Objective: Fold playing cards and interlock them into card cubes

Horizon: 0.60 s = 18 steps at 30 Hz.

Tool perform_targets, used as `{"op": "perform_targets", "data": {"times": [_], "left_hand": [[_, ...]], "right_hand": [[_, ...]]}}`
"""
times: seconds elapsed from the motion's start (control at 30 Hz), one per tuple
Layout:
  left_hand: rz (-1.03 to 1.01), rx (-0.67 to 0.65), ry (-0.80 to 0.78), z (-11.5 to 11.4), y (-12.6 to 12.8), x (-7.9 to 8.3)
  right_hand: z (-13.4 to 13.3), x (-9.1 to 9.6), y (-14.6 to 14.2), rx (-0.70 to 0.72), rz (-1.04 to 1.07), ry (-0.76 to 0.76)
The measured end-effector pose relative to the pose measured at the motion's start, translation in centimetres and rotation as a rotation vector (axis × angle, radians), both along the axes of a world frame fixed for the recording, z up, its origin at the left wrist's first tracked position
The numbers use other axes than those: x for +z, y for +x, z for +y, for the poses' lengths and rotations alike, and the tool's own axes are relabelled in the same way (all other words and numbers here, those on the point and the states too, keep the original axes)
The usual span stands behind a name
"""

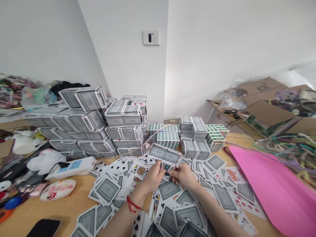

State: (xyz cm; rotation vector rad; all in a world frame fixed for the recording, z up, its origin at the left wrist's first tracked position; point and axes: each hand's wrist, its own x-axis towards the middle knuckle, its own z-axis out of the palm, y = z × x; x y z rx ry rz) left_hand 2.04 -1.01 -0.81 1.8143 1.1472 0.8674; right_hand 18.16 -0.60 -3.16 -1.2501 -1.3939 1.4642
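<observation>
A long block made of grey-backed playing cards (165,153) is held between my two hands over the middle of the table. My left hand (154,176), below a red string bracelet (133,204), is closed on the block's left lower edge, its thumb pointing inward. With its fingers pinched at the near right edge, my right hand (184,176) grips the same block. Fingers of both hands nearly meet beneath it, and they partly hide its lower side. Loose playing cards (108,191), some face up and some face down, lie spread around and under my hands.
Stacked card blocks (84,121) rise at the back left, with smaller card stacks (195,148) and green-and-white boxes (168,140) at the back centre. A power strip (74,167), a phone (44,227), a pink sheet (261,187) and cardboard boxes (269,115) flank the cards.
</observation>
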Motion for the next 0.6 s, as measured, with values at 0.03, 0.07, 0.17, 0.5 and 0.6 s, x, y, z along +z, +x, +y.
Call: {"op": "perform_targets", "data": {"times": [0.03, 0.07, 0.17, 0.5, 0.6], "left_hand": [[0.013, 0.013, -0.014, 0.0, 0.0, -0.1], [0.027, 0.032, -0.028, 0.1, 0.1, -0.1], [0.067, 0.108, -0.04, 0.3, 0.3, -0.4], [0.153, 0.202, 0.025, 0.1, 0.8, -0.4], [0.14, 0.204, 0.038, 0.3, 0.9, -0.4]], "right_hand": [[-0.1, -0.1, -0.1, -0.015, -0.056, 0.023], [-0.3, -0.1, -0.3, -0.027, -0.103, 0.043], [-0.9, 0.1, -0.6, -0.035, -0.203, 0.117], [-1.6, 0.6, -0.9, 0.01, -0.518, 0.205], [-1.6, 0.7, -1.3, -0.04, -0.513, 0.192]]}}
